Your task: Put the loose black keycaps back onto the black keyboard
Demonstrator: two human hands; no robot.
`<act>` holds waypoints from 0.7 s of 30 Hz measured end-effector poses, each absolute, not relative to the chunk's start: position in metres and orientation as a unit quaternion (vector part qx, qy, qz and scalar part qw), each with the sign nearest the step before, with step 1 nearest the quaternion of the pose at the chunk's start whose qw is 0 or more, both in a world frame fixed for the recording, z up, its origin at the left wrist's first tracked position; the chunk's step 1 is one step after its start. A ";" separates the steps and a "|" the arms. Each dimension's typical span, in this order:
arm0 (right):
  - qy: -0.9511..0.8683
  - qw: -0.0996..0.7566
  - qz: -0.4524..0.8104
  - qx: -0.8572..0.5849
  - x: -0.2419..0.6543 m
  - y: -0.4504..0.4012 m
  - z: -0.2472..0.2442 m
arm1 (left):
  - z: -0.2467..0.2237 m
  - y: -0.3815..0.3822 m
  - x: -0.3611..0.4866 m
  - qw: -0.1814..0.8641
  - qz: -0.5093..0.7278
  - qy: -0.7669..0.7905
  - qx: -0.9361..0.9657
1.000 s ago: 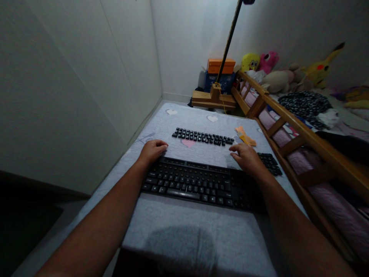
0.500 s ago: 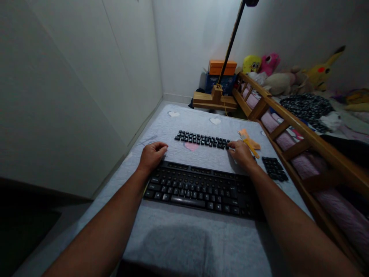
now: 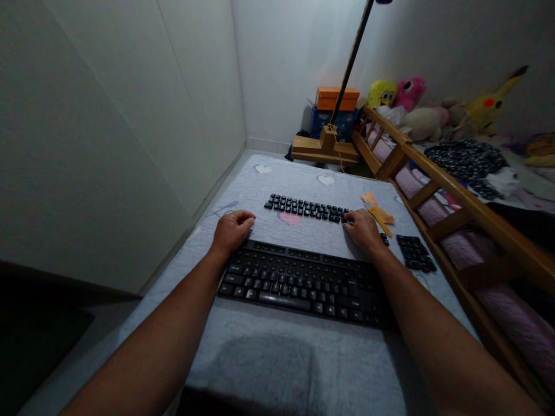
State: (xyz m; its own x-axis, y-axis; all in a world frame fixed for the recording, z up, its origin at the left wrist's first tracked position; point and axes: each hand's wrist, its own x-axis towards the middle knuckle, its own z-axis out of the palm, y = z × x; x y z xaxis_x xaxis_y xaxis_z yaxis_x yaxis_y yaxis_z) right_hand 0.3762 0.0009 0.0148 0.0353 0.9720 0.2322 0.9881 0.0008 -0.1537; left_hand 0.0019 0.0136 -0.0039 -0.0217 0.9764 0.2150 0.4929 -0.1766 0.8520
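Note:
A black keyboard [image 3: 286, 283] lies across the cloth in front of me. Its lower rows carry keycaps, while the upper rows and right side show bare key mounts. Beyond it, loose black keycaps [image 3: 303, 208] are lined up in rows. My left hand [image 3: 233, 232] rests by the keyboard's top left corner, fingers curled and thumb against them; what they hold, if anything, is hidden. At the right end of the loose rows, my right hand [image 3: 361, 228] has thumb and fingertips closed around a keycap [image 3: 344, 219], partly covered by the fingers.
Right of my right hand lie a yellow-handled brush [image 3: 381, 222], an orange cloth [image 3: 376, 203] and another block of keycaps [image 3: 416, 253]. A wooden bed rail [image 3: 427, 167] borders the right side. Behind stand a wooden stand base [image 3: 325, 147] and an orange box [image 3: 337, 98].
The view has shifted very slightly. My right hand stays at the right end of the keycap rows with almost no movement, and my left hand keeps its place.

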 end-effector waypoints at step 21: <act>-0.699 0.114 -0.046 -0.705 0.375 0.001 0.014 | -0.004 0.013 0.001 0.290 0.413 0.577 0.642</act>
State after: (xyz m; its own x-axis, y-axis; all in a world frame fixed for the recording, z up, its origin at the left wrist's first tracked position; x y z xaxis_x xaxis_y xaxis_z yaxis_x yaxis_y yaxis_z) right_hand 0.3753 0.0014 0.0140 0.0196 0.9744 0.2241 0.9955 0.0018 -0.0952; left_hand 0.0014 0.0131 -0.0036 -0.0080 0.9808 0.1950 0.5010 -0.1649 0.8496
